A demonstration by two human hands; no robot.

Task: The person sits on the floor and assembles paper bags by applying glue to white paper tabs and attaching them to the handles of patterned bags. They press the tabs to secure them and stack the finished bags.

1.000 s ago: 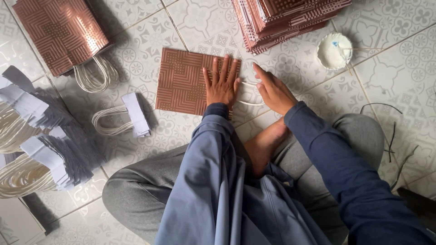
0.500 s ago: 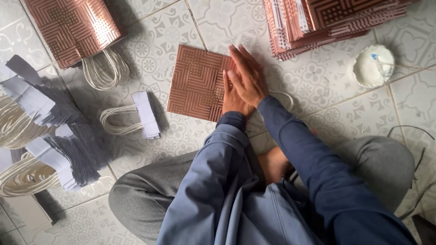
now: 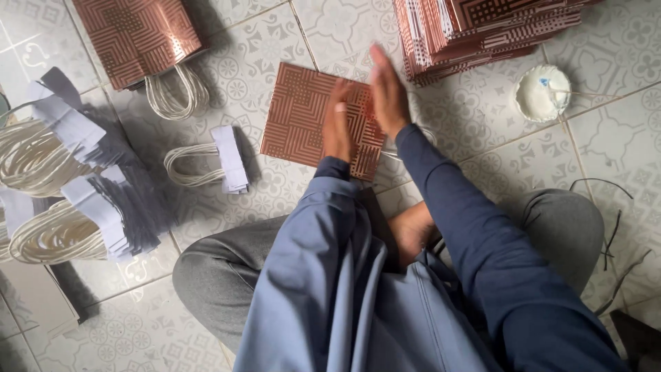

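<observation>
— Lying flat on the patterned tile floor (image 3: 475,131), just ahead of the knees, a copper-patterned paper bag (image 3: 303,117) is seen. How is it turned?

— Its long axis is set slightly askew to the tile lines, running from upper left to lower right, with the near right corner covered by the hands.

— And the hands?

— The left hand (image 3: 337,127) is laid open and flat on the bag's right part. The right hand (image 3: 387,93) is blurred, held open with fingers straight, edge-on above the bag's right edge; nothing is gripped by either.

— What is placed around it?

— A white cord handle with a paper strip (image 3: 206,162) is found just to the left. Further left, bundles of such handles (image 3: 62,179) are heaped. A finished bag with handles (image 3: 141,41) is laid at upper left, a stack of flat bags (image 3: 482,27) at upper right, and a small white glue tub (image 3: 542,93) beside that stack.
</observation>
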